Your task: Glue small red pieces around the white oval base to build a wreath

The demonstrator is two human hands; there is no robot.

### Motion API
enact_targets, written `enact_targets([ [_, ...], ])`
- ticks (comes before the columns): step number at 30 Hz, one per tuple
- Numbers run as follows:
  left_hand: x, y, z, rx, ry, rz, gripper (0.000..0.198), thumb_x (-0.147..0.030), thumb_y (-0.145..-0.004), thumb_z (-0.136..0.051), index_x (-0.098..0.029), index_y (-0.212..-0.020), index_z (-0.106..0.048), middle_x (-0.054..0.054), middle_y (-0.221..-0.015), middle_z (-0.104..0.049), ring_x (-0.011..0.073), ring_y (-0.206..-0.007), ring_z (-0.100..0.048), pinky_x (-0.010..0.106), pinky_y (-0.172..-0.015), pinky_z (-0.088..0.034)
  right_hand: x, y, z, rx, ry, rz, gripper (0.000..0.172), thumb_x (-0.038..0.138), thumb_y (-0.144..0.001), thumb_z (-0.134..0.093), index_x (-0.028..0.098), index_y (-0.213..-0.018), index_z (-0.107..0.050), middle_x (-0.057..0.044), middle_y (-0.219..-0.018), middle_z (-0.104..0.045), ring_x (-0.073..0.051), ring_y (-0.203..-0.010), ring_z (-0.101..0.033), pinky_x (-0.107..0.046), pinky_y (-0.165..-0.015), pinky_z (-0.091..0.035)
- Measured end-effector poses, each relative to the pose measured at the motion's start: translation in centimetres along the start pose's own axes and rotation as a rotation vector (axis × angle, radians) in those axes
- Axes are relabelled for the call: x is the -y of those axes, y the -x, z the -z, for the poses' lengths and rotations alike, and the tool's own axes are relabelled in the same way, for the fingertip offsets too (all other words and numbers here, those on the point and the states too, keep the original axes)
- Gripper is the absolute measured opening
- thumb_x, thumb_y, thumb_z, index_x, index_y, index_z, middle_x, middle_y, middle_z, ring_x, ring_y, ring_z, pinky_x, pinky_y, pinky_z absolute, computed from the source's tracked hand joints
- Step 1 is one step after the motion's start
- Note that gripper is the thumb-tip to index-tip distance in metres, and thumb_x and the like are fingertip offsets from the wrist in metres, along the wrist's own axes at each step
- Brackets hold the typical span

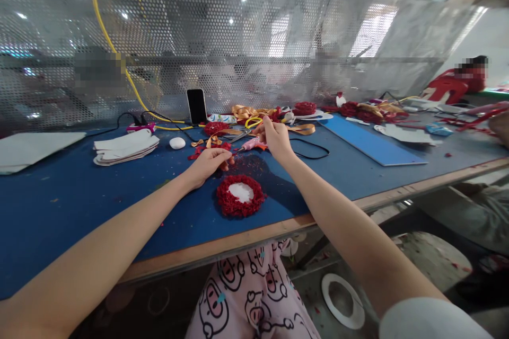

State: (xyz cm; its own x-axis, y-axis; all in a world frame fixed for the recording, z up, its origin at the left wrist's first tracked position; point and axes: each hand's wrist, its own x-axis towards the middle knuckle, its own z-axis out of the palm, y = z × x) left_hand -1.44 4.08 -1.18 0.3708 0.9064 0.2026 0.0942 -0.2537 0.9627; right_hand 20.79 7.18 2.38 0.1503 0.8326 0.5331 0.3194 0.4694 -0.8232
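My left hand [210, 163] rests on the blue table [63, 196] with its fingers pinched on a small red piece [227, 161]. My right hand [274, 137] is closed round a pink glue gun [251, 143], whose tip points left toward the red piece. Just in front of both hands lies a round red ruffled ring with a white centre [240, 196]. Red scraps and a red ruffled ball [215, 128] lie behind the hands. Scissors with yellow handles [247, 128] sit beside my right hand.
A black phone [196, 106] stands against the perforated metal screen. White felt pieces [125, 147], a white oval [177, 143], gold ribbon [246, 112], a black cord [314, 152], and a blue sheet [369, 143] lie around. Another person in red [457, 85] sits far right.
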Motion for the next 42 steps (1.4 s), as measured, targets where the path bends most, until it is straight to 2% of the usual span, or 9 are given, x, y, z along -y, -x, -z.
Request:
enact_targets([
  [4,0.08,-0.04,0.02,-0.016,-0.008,-0.009,0.034,-0.048,-0.08,-0.069,-0.014,-0.076,-0.07,0.005,-0.079,-0.069,0.0108,-0.06,-0.056,0.028,-0.064,-0.044,0.09,0.06,-0.02,0.006,0.019,-0.008,0.069,0.071,-0.092,-0.038,0.017,-0.06,-0.067,-0.001,-0.045,-0.053,-0.012,-0.046,-0.052,-0.025,-0.054,-0.039],
  [10,-0.36,0.19,-0.22,-0.05,-0.032,0.007,0.037,-0.047,-0.067,-0.081,-0.014,-0.082,-0.072,0.001,-0.067,-0.065,0.011,-0.059,-0.054,0.028,-0.064,-0.044,0.12,0.11,-0.06,0.011,0.048,-0.015,0.072,0.074,-0.09,-0.036,0.017,-0.059,-0.066,-0.001,-0.045,-0.052,-0.012,-0.047,-0.052,-0.025,-0.053,-0.038],
  [15,-0.49,0.17,-0.29,-0.07,-0.026,0.013,0.041,-0.046,-0.065,-0.083,-0.014,-0.087,-0.073,0.0,-0.068,-0.065,0.011,-0.06,-0.054,0.028,-0.066,-0.045,0.15,0.1,-0.03,0.02,0.068,-0.021,0.072,0.077,-0.089,-0.036,0.018,-0.061,-0.066,-0.001,-0.045,-0.053,-0.013,-0.049,-0.053,-0.025,-0.052,-0.039],
  [24,-0.08,0.24,0.0,-0.014,-0.041,-0.034,0.041,-0.054,-0.078,-0.072,-0.014,-0.086,-0.074,0.007,-0.089,-0.073,0.0106,-0.061,-0.055,0.027,-0.064,-0.044,-0.06,0.1,-0.1,0.05,0.063,-0.028,0.071,0.078,-0.088,-0.036,0.019,-0.062,-0.064,-0.001,-0.045,-0.053,-0.013,-0.047,-0.053,-0.025,-0.05,-0.04],
  [32,-0.07,0.08,-0.09,-0.034,0.062,-0.012,0.04,-0.054,-0.08,-0.069,-0.014,-0.075,-0.067,0.003,-0.077,-0.066,0.0104,-0.059,-0.057,0.027,-0.064,-0.045,0.12,0.25,-0.03,0.072,0.082,-0.05,0.073,0.076,-0.089,-0.036,0.017,-0.061,-0.068,-0.002,-0.047,-0.056,-0.012,-0.046,-0.051,-0.024,-0.049,-0.037],
  [39,-0.27,0.21,-0.2,-0.045,0.016,-0.015,0.039,-0.051,-0.074,-0.076,-0.015,-0.085,-0.069,0.0,-0.071,-0.065,0.0108,-0.059,-0.055,0.027,-0.065,-0.045,0.05,0.24,-0.14,0.079,0.07,-0.067,0.069,0.072,-0.09,-0.039,0.017,-0.061,-0.068,-0.002,-0.046,-0.056,-0.011,-0.044,-0.05,-0.024,-0.049,-0.038],
  [42,-0.13,0.19,-0.15,-0.057,-0.007,-0.017,0.041,-0.051,-0.072,-0.079,-0.015,-0.09,-0.072,0.003,-0.077,-0.069,0.0113,-0.061,-0.056,0.028,-0.066,-0.045,-0.03,0.22,-0.14,0.078,0.074,-0.054,0.069,0.071,-0.091,-0.038,0.017,-0.061,-0.068,-0.002,-0.046,-0.056,-0.012,-0.045,-0.052,-0.024,-0.049,-0.039],
])
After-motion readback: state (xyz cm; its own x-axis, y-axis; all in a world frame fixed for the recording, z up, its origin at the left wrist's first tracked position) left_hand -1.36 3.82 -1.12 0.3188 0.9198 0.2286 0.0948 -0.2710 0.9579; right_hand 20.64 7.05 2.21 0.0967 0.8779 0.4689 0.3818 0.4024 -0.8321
